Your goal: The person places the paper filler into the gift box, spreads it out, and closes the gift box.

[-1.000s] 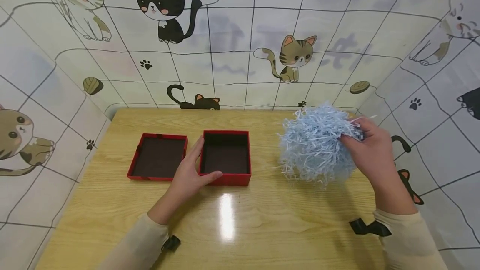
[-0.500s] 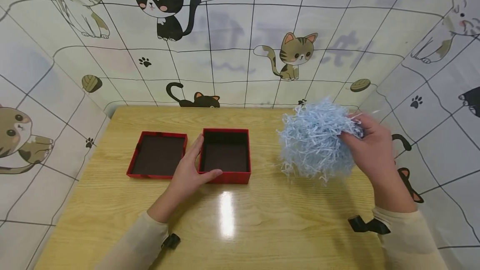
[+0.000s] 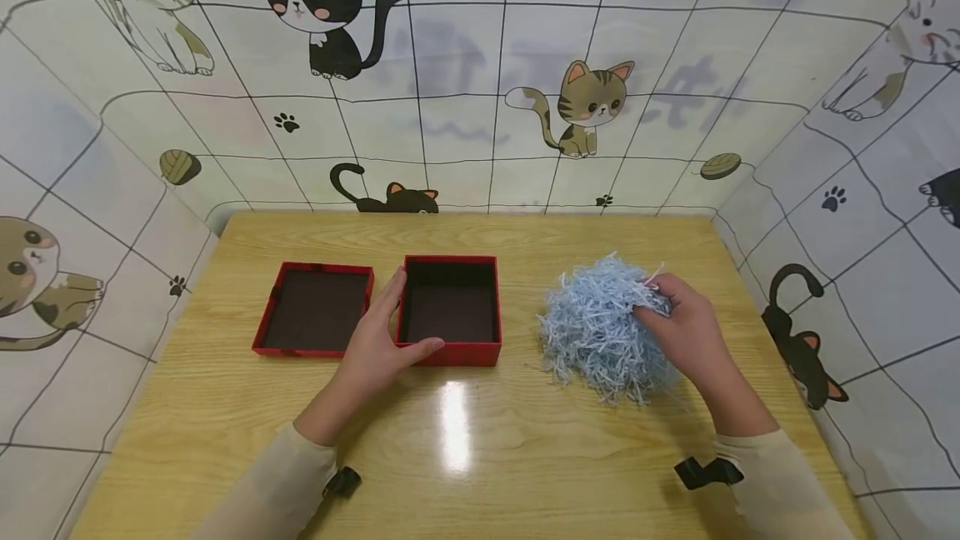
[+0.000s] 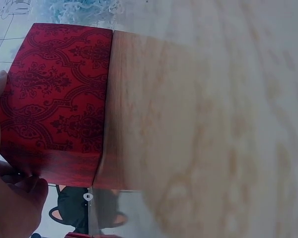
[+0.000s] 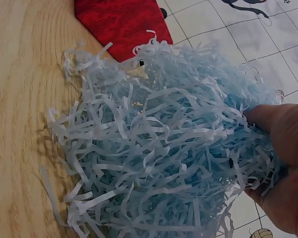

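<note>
A pale blue clump of shredded paper (image 3: 603,327) bulges from my right hand (image 3: 693,336), which pinches its upper right side between thumb and fingers. In the right wrist view the loose strips (image 5: 154,148) spread close over the wood, and parts of the fingertips are buried in them. My left hand (image 3: 375,348) holds the near left corner of an uncovered red box (image 3: 457,354): thumb along the front wall, fingers along the left side. The box has a dark interior with nothing in it. Its front wall (image 4: 59,89) shows a dark red ornamental pattern in the left wrist view.
Left of the box lies a shallow red lid (image 3: 315,307), dark inside face up, close to my left fingers. The wooden table (image 3: 525,457) ends at the back against a cat-patterned wall covering (image 3: 465,132), which also rises at both sides.
My right hand has come left and down toward the table with the shredded paper, which now sits lower and nearer the box. The left hand stays at the box.
</note>
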